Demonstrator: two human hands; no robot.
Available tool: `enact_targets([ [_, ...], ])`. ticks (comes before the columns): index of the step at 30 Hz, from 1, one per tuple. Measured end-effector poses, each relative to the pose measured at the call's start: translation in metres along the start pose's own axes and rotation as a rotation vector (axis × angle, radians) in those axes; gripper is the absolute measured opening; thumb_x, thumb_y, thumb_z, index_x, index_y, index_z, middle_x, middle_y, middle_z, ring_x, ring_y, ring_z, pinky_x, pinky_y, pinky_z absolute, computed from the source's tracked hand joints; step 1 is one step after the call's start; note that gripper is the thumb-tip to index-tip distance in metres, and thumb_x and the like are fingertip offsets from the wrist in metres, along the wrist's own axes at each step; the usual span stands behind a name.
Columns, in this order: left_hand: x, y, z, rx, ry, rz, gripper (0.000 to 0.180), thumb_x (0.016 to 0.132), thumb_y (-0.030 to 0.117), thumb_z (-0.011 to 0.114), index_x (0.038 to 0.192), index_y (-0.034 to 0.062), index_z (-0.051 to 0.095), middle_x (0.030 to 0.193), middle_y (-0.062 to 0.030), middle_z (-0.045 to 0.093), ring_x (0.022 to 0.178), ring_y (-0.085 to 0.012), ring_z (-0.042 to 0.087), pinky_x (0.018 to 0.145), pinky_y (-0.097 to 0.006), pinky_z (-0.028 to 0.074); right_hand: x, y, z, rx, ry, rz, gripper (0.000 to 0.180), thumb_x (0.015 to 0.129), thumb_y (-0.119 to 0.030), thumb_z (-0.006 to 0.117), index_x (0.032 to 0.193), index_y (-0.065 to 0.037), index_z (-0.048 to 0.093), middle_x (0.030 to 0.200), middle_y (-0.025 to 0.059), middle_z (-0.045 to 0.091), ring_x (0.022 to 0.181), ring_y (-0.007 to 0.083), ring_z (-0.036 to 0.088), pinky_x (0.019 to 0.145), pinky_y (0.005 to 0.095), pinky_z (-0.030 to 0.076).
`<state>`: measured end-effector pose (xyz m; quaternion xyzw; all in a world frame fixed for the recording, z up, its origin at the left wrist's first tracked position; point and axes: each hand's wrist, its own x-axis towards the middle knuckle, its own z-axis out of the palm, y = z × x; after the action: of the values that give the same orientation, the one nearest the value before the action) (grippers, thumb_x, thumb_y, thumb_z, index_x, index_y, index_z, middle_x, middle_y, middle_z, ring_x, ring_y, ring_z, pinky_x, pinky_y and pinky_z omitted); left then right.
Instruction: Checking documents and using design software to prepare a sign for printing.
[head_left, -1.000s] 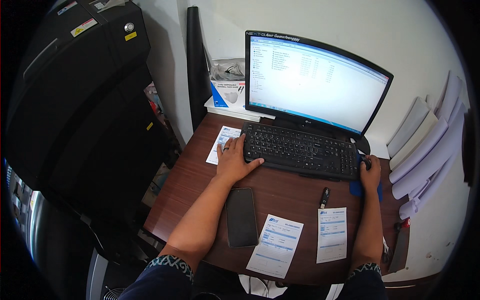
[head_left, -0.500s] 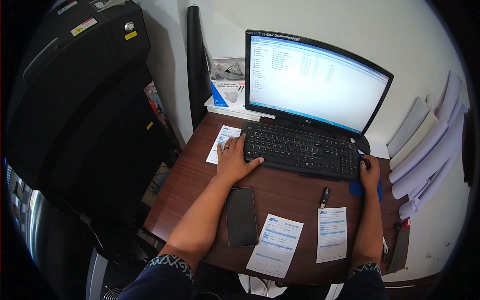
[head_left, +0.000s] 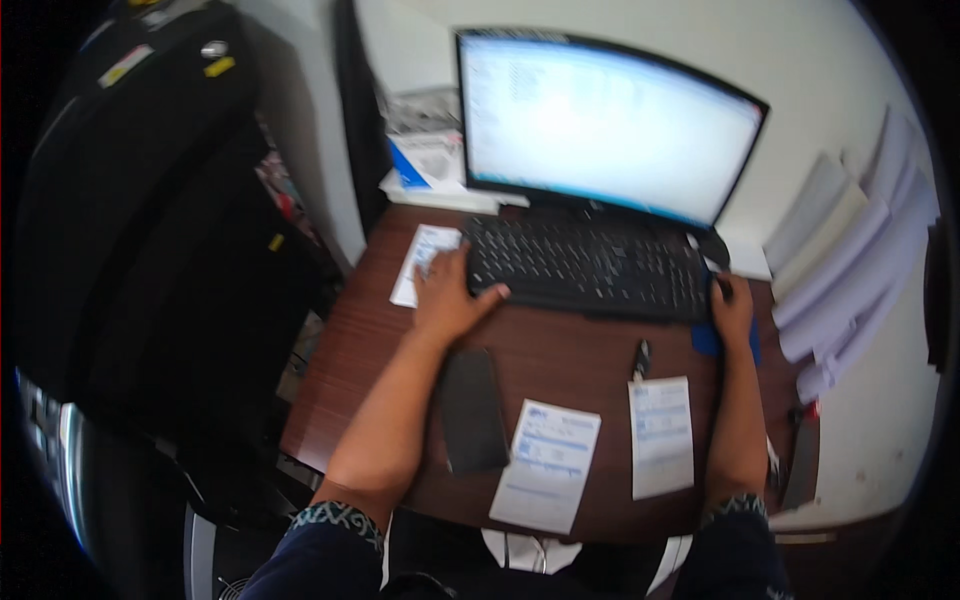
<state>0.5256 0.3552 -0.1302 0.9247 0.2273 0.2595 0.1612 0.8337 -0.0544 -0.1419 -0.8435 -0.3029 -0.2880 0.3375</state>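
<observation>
At twelve o'clock on the bench (head_left: 560, 350) lies the keyboard (head_left: 590, 268), probably light and stiff, best gripped by its short ends. The left hand (head_left: 445, 302) rests at its nine o'clock end, thumb and fingers apart. Just past its three o'clock end, the right hand (head_left: 734, 308) curls round the mouse (head_left: 721, 290), likely hard, slightly slippery, best held by its flanks.
</observation>
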Motion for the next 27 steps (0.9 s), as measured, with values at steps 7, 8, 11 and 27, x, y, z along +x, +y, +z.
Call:
enact_targets([
  [7,0.01,-0.016,-0.001,0.038,0.03,-0.006,0.095,0.076,0.061,0.077,0.145,0.0044,0.047,0.14,-0.023,0.053,0.137,-0.0385,0.044,0.115,-0.062,0.023,0.016,-0.012,0.014,-0.021,-0.01,0.058,0.025,0.086,-0.02,0.071,0.105,-0.005,0.07,0.112,0.0176,0.068,0.108,0.0349,0.064,0.096,0.0399,0.05],
  [8,0.01,-0.018,0.002,0.04,0.024,-0.001,0.095,0.076,0.062,0.077,0.145,0.0046,0.047,0.14,-0.0228,0.053,0.138,-0.0383,0.044,0.116,-0.061,0.023,0.015,-0.009,0.015,-0.033,-0.009,0.076,0.025,0.086,-0.021,0.071,0.107,-0.007,0.07,0.114,0.017,0.068,0.11,0.0343,0.064,0.097,0.0399,0.049],
  [11,0.01,-0.008,0.004,0.054,0.002,-0.015,0.095,0.076,0.064,0.075,0.145,0.0049,0.047,0.14,-0.0219,0.055,0.138,-0.0384,0.044,0.116,-0.06,0.022,0.013,-0.006,0.008,-0.069,-0.047,0.119,0.028,0.085,-0.023,0.071,0.11,-0.009,0.071,0.116,0.0166,0.067,0.111,0.0342,0.064,0.097,0.0401,0.049],
  [27,0.007,-0.008,0.0,0.067,-0.025,-0.024,0.098,0.076,0.069,0.073,0.145,0.0044,0.047,0.141,-0.0234,0.053,0.138,-0.0388,0.044,0.117,-0.062,0.02,0.012,-0.01,0.007,-0.075,-0.063,0.163,0.031,0.087,-0.024,0.071,0.113,-0.007,0.071,0.117,0.0158,0.068,0.111,0.0314,0.066,0.097,0.0385,0.05],
])
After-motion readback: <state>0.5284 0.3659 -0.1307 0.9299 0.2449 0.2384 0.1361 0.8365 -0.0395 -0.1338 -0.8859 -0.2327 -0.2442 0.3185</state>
